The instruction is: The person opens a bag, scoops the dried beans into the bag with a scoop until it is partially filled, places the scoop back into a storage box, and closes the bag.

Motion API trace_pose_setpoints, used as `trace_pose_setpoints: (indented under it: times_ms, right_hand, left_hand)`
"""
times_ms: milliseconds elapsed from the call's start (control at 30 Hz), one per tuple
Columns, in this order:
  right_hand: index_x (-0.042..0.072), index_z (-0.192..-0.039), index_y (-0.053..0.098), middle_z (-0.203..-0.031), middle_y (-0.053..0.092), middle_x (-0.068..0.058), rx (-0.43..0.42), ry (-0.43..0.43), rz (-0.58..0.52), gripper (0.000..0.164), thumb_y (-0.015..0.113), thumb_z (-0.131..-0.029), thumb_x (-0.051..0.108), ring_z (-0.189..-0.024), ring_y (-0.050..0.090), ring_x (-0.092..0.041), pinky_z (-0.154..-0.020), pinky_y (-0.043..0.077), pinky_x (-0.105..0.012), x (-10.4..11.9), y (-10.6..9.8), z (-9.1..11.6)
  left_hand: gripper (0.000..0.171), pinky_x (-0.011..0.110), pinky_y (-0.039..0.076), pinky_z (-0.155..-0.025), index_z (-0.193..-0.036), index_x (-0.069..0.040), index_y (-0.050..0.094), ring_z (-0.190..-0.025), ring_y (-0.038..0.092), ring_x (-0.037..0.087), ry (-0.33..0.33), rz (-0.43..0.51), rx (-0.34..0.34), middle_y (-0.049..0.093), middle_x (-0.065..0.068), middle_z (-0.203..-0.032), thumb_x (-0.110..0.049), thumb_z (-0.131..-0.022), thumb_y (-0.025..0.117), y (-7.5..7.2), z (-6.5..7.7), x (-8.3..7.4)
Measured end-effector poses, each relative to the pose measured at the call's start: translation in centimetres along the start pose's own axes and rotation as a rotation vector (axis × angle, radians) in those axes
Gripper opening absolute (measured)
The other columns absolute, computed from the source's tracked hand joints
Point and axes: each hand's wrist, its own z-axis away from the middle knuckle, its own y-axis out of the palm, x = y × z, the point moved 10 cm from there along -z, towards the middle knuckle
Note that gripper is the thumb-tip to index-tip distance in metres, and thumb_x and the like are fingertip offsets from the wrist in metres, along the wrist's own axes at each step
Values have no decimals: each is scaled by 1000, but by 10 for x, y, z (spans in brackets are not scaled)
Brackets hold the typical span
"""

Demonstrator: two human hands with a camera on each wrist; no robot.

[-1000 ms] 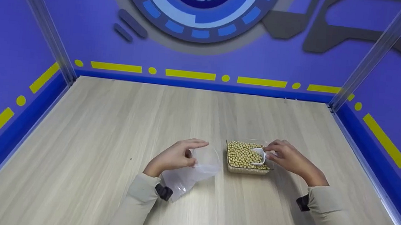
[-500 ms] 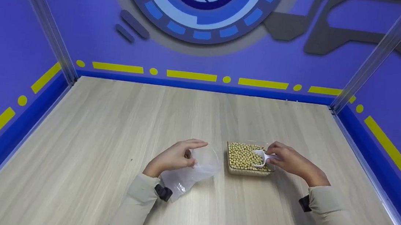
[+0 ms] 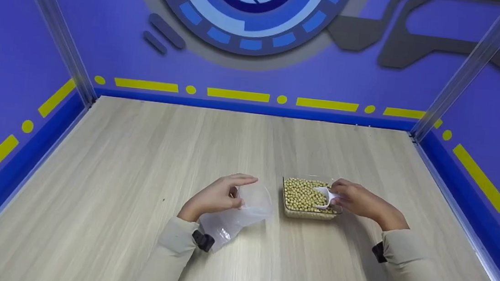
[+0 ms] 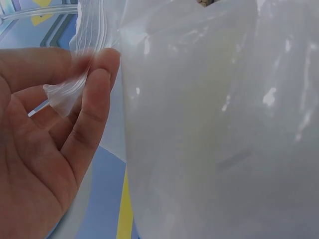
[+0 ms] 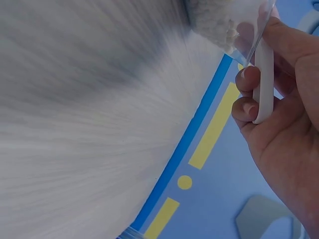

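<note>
White scoop (image 3: 329, 200) among beans (image 3: 300, 194)

This looks like a three-sided booth (image 3: 103, 48) for tabletop work, in a lab or studio; which one is unclear. Smooth blue-violet printed panels (image 3: 105, 21) wall in a pale wood-grain tabletop (image 3: 162, 150), with straight grey posts (image 3: 472, 70) at the back corners. Yellow dashes and dots (image 3: 238, 95) trim the panels beneath a large round blue emblem (image 3: 249, 18).
</note>
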Motion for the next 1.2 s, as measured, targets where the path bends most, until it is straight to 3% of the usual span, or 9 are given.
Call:
trace_pose_setpoints:
  times_ms: [233,367,500,633,900,1200]
  right_hand:
    - [-5,-108,66,-110,61,-18,19,13,15,24,63,-91,11,-97,62,-32,-80,52,-43,-2,3,-3]
    - [-2,-111,67,-101,62,-10,41,52,-34,25,61,-92,12,-86,60,-18,-71,52,-33,-6,9,-5]
    - [6,-102,69,-90,60,-1,67,100,-109,17,59,-95,17,-74,50,-7,-63,44,-24,-11,15,-7]
    - [11,-93,66,-87,58,0,57,107,-112,12,58,-95,20,-72,46,-6,-62,41,-23,-12,16,-8]
    - [7,-100,67,-89,58,0,10,55,-52,14,58,-94,18,-76,46,-7,-66,41,-27,-7,12,-7]
    - [1,-107,67,-94,62,-4,-15,53,-97,22,59,-94,16,-81,52,-8,-70,46,-31,-10,10,-3]
  left_hand:
    - [62,20,43,-64,-142,-6,47,-76,52,12,-6,0,-4,45,14,-146,5,-82,58,0,1,1]
    - [62,20,43,-65,-142,-6,47,-77,52,12,-13,1,-1,45,14,-146,5,-82,58,0,1,2]
    - [62,19,43,-65,-142,-7,47,-76,52,11,-22,-1,5,45,13,-146,5,-82,57,0,1,3]
    - [62,19,44,-65,-143,-8,47,-76,51,10,-26,-11,5,45,11,-146,4,-82,57,0,2,5]
    - [62,19,43,-64,-143,-7,46,-74,51,11,-25,11,8,44,12,-147,5,-82,57,-1,2,4]
    - [63,21,45,-66,-143,-7,46,-77,52,13,-33,23,19,44,14,-147,6,-82,58,-1,2,3]
